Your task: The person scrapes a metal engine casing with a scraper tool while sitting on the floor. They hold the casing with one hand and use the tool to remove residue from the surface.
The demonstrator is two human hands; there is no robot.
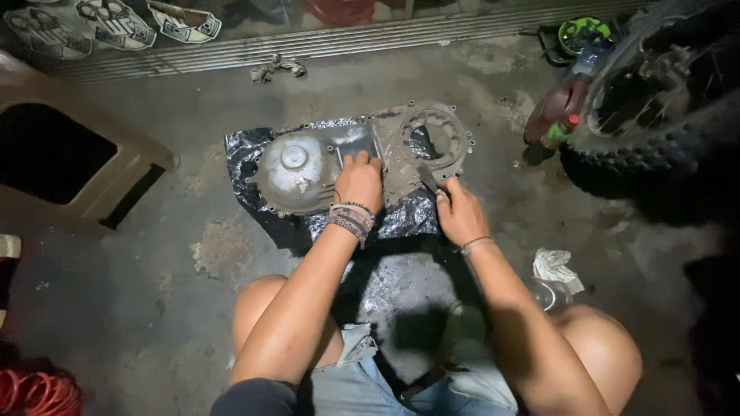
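Engine cover (324, 166) lies flat on black plastic sheet (250, 158) on the floor, long axis left to right. Left hand (358, 183) presses its middle, fingers spread flat. Right hand (460, 213), fingers closed round a small tool (428, 180), works the cover's right ring, just ahead.

engine cover (308, 166) on plastic sheet (247, 154) — tyre (655, 146) right, stool (92, 166) left.

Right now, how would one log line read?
left hand: pressing engine cover | right hand: holding small tool | under: black sheet
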